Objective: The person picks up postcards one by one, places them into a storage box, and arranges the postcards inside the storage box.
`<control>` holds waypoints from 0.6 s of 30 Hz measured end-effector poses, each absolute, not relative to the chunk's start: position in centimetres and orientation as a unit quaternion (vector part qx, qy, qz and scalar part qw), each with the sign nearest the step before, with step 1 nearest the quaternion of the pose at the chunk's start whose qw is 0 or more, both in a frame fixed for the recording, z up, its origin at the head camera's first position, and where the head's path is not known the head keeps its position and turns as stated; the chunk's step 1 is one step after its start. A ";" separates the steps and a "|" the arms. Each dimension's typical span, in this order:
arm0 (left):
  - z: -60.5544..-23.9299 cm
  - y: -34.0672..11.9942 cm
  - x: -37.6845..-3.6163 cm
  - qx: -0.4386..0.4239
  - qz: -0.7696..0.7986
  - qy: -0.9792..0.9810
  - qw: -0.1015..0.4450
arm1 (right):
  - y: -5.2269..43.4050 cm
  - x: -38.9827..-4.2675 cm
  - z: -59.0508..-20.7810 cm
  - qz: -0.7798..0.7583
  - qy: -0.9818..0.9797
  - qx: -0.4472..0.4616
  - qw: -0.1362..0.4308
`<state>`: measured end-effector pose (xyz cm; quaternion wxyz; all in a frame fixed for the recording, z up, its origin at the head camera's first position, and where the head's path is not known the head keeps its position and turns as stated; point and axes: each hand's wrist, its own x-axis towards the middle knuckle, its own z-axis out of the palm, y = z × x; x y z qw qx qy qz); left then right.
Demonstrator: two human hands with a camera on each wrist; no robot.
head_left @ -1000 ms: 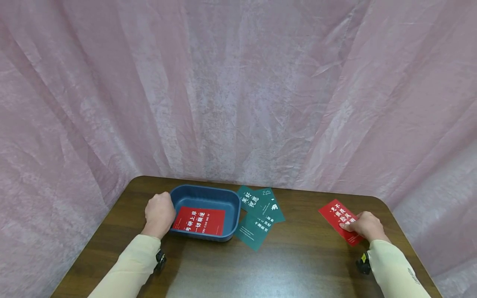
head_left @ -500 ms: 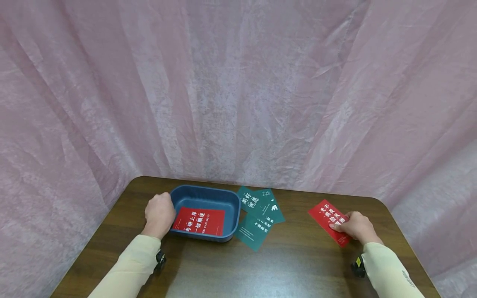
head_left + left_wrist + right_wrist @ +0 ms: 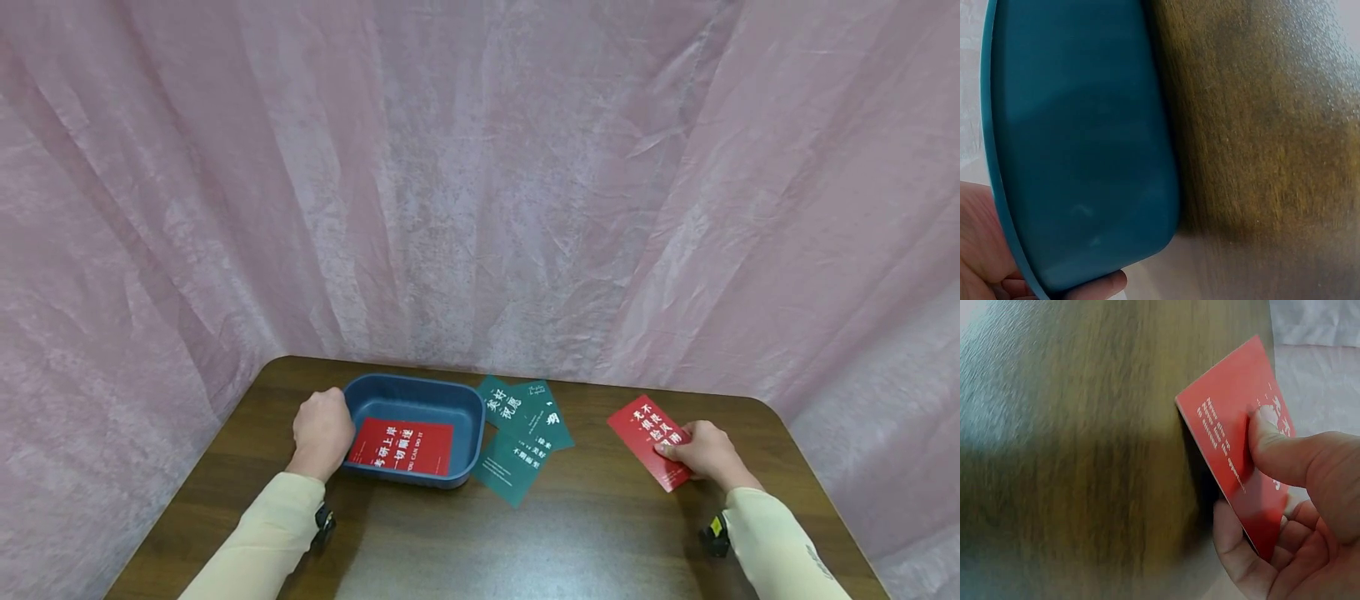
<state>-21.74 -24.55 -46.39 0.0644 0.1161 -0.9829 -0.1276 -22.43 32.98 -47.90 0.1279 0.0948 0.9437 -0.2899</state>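
Wooden table [image 3: 585,533]; right hand [image 3: 705,454] pinching red card [image 3: 641,429].

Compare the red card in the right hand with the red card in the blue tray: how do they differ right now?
The held red card is pinched by the right hand, thumb on its printed face; the red card in the tray is touched by no hand. The held card sits at a slant over the table's right side; the tray card lies flat inside the blue tray, which the left hand grips. Both are red with white lettering.
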 end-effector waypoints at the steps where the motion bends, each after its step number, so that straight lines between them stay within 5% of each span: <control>1: -46.4 -24.6 -21.7 0.116 -0.128 -0.983 0.063 | 32.9 -22.5 -47.8 -0.296 0.942 0.090 0.129; 18: -46.5 -24.5 -21.7 0.116 -0.126 -0.983 0.068 | 29.7 -23.8 -45.9 -0.298 0.950 -0.015 0.087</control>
